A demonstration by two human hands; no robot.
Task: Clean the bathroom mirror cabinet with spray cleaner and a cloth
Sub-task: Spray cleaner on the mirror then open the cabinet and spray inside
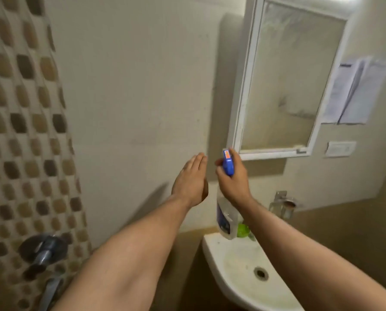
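Our right hand [232,179] grasps the spray bottle [225,217] by its blue trigger head, with the fingers curled round the front of it and the thumb up along the near side. The clear body of the bottle hangs below the hand, roughly upright. Its base is over the back left corner of the sink [210,246], but we cannot tell whether it touches the rim.

The top of the blue head sits just under the lower left corner of the mirror cabinet [248,90]. The cabinet has a white frame and its glass looks cloudy and streaked.

Our left hand [191,180] is released, with the fingers straight and pressed together and the back of the hand towards us. It is held in the air just beside the bottle's head, to its left, with a narrow gap between the two. It holds nothing that we can see.

Behind the bottle a green object [243,230] stands at the back of the sink, and a metal tap [281,204] is to its right. Papers [355,93] are stuck to the wall right of the cabinet, above a white switch plate [341,149]. At lower left a shower valve [43,249] sits on the brown patterned tiles [19,108].
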